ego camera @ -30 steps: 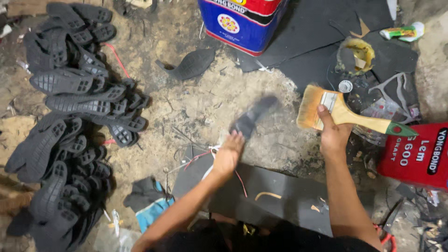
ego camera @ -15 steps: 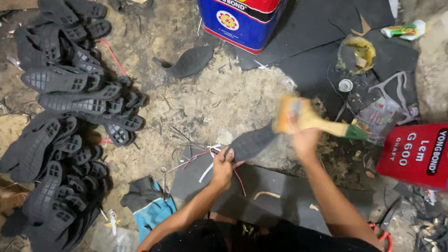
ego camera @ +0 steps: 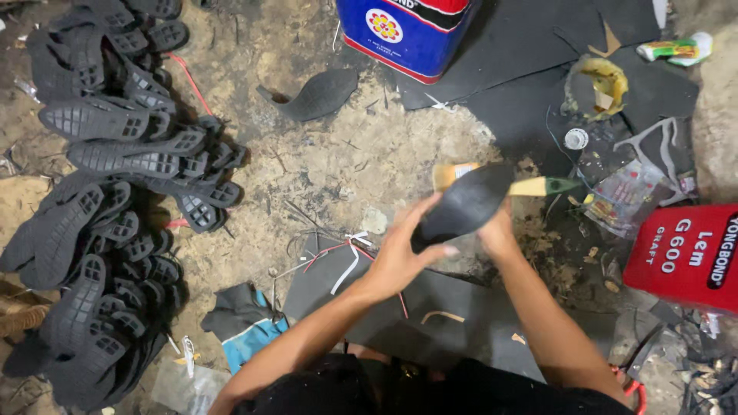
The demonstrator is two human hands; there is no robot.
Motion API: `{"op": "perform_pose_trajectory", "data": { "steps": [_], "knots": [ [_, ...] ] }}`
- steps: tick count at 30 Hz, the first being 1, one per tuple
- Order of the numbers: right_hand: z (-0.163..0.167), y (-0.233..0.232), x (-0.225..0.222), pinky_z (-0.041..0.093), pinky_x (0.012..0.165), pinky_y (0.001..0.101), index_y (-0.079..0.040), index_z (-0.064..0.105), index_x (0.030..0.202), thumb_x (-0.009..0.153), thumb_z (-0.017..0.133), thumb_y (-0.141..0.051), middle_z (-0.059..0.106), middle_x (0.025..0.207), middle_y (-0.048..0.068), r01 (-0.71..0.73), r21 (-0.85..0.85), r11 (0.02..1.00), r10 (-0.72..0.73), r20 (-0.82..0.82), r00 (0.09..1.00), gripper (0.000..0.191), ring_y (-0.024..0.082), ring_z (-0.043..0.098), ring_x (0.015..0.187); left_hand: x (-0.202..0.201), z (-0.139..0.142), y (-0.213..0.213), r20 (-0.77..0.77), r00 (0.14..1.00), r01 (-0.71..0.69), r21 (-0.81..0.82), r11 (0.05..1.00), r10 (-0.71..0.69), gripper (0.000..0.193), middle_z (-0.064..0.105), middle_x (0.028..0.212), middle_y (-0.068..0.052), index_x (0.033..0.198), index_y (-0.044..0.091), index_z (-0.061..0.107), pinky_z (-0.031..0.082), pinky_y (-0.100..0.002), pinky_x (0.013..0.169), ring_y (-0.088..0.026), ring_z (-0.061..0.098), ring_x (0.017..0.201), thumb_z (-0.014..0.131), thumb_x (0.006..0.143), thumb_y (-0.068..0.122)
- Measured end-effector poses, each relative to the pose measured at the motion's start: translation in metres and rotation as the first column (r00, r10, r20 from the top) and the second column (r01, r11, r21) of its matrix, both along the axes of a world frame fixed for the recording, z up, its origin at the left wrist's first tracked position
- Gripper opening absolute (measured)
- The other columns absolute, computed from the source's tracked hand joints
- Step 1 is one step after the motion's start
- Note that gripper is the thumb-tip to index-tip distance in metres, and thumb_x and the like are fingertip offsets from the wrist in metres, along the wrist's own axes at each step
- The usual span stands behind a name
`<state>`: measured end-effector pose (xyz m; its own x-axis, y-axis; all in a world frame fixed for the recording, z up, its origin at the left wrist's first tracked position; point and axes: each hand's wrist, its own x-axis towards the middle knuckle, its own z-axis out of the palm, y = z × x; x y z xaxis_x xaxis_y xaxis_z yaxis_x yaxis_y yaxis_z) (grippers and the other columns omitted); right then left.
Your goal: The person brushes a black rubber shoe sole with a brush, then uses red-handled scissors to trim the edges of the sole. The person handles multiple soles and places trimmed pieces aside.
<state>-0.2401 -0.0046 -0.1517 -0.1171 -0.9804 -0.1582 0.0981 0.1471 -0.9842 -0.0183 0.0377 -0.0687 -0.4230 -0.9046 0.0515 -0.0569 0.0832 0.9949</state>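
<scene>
My left hand (ego camera: pixel 400 253) holds a black rubber shoe sole (ego camera: pixel 461 206) up in front of me, fingers curled round its lower end. Behind the sole, my right hand (ego camera: pixel 498 230) grips a flat paintbrush (ego camera: pixel 530 184) with a pale wooden handle and green tip; the brush head pokes out to the left of the sole and is blurred. The sole hides most of the brush and part of my right hand. One more black sole (ego camera: pixel 319 94) lies alone on the dirt farther away.
A big pile of black soles (ego camera: pixel 100 200) fills the left side. A blue can (ego camera: pixel 411 31) stands at the top, a red glue can (ego camera: pixel 688 257) at the right. Black rubber sheets (ego camera: pixel 530 69), a small yellow-rimmed tin (ego camera: pixel 596 88) and a blue rag (ego camera: pixel 246 330) lie around.
My left hand has lifted the sole off the ground and brought it up toward me. My right hand has swung the brush left, behind the sole.
</scene>
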Motion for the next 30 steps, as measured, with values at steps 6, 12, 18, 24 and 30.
{"op": "perform_pose_trajectory", "data": {
  "steps": [6,12,18,24,30],
  "knots": [
    [0.002,0.005,0.011,0.046,0.051,0.0278,-0.009,0.071,0.109,0.092,0.074,-0.019,0.072,0.088,-0.001,0.044,0.401,0.915,-0.067,0.042,0.997,0.02,0.01,0.064,0.071,0.017,-0.064,0.02,0.641,0.755,0.026,-0.237,0.971,0.137,0.068,0.054,0.132,-0.022,0.13,0.009,0.06,0.039,-0.052,0.103,-0.043,0.05,0.121,0.089,0.069,0.016],
    [0.007,-0.002,0.013,0.046,0.05,0.0276,-0.008,0.066,0.119,0.09,0.075,-0.017,0.073,0.098,0.0,0.095,0.316,0.944,-0.168,0.213,0.962,0.032,0.011,0.065,0.073,0.013,-0.076,0.012,0.548,0.801,-0.126,-0.239,0.963,0.241,0.064,0.055,0.124,-0.017,0.14,0.013,0.061,0.042,-0.05,0.105,-0.038,0.051,0.12,0.074,0.079,0.001],
    [0.007,-0.035,-0.004,0.047,0.051,0.0269,-0.01,0.062,0.122,0.09,0.076,-0.023,0.073,0.101,-0.001,0.441,0.219,0.87,-0.478,0.161,0.863,0.037,0.011,0.068,0.079,0.006,-0.054,-0.017,0.752,0.614,-0.031,-0.279,0.96,0.238,0.072,0.046,0.134,-0.025,0.142,0.003,0.053,0.037,-0.053,0.101,-0.043,0.044,0.121,0.079,0.076,0.016],
    [-0.013,0.009,0.025,0.055,0.09,0.0332,-0.001,0.06,0.132,0.101,0.075,-0.023,0.069,0.119,0.009,0.089,-0.231,0.969,-0.176,-0.39,0.904,0.041,0.02,0.067,0.104,0.014,-0.089,0.03,0.786,0.546,0.074,-0.389,0.918,0.289,0.059,0.039,0.155,-0.026,0.141,-0.004,0.05,0.026,-0.053,0.12,-0.043,0.035,0.145,0.066,0.094,0.028],
    [0.01,-0.055,0.033,0.052,0.081,0.0332,-0.009,0.064,0.103,0.093,0.071,-0.019,0.069,0.105,0.008,-0.499,0.249,0.83,0.397,-0.892,0.215,0.016,0.019,0.066,0.096,0.02,-0.122,0.048,0.889,0.354,0.26,-0.392,0.882,0.291,0.06,0.031,0.161,-0.028,0.15,-0.008,0.042,0.017,-0.054,0.124,-0.043,0.024,0.152,0.05,0.1,0.026]
  ]
}}
